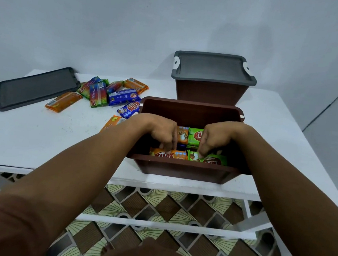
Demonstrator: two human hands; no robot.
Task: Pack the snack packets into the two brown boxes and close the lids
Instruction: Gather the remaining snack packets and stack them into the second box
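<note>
Down in the open brown box (190,111), at the near edge of the white tabletop (30,136), both hands at once; left grip (163,133) with fingers bent downward, tips set on the orange packet (167,155) lying along the front wall; right grip (216,140) bent the same way, tips touching the green packet (212,159) just beside it; pinching or merely pressing, impossible to tell for either. Between the two hands, further back in the box, a small orange one (183,134) and a green one (195,137), side by side and touching. Just behind the open box, the second brown box (206,92), shut under its grey lid (212,68). Off to the left, flat on the tabletop, the loose grey lid (36,89); near it a scatter of loose packets (105,93), orange, green and blue, several overlapping; one long orange pack (63,101) just beside the loose lid's near edge; another (113,122) partly hidden behind the left forearm. Under the tabletop, a patterned tiled floor (156,212).
</note>
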